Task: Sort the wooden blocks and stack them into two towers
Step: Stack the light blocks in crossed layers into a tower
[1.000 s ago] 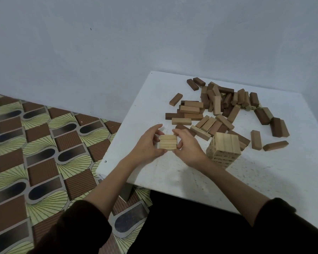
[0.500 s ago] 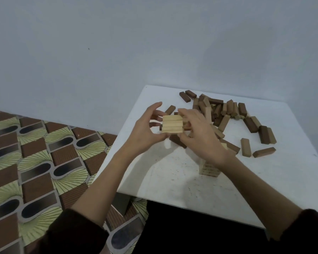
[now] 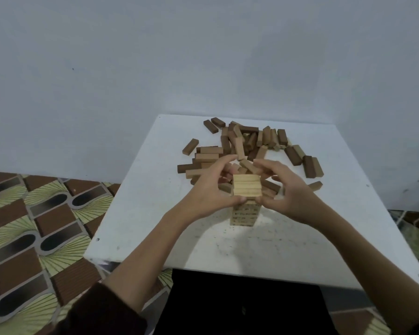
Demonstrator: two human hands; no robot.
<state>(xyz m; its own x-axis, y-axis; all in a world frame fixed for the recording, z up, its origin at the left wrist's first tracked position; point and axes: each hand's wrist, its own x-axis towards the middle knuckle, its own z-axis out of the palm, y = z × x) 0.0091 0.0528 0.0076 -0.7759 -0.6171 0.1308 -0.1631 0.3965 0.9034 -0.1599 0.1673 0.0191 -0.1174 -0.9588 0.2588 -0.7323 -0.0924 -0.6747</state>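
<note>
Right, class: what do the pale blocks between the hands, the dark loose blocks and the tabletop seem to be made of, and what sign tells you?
Pale blocks: probably bare light wood; matt, yellowish, square-cut edges.
Dark blocks: wood too, stained or a darker timber, cannot tell which; matt brown.
Table: white painted or laminated board, perhaps; smooth, flat, speckled with dark marks.

White square table (image 3: 143, 213): scattered pile of brown and tan rectangular wooden blocks (image 3: 247, 143) at far side. Near centre, upright pale wooden block tower (image 3: 243, 215). Directly over tower top, flat layer of pale wooden blocks (image 3: 247, 186), pinched between left hand (image 3: 208, 189) and right hand (image 3: 286, 192).
</note>
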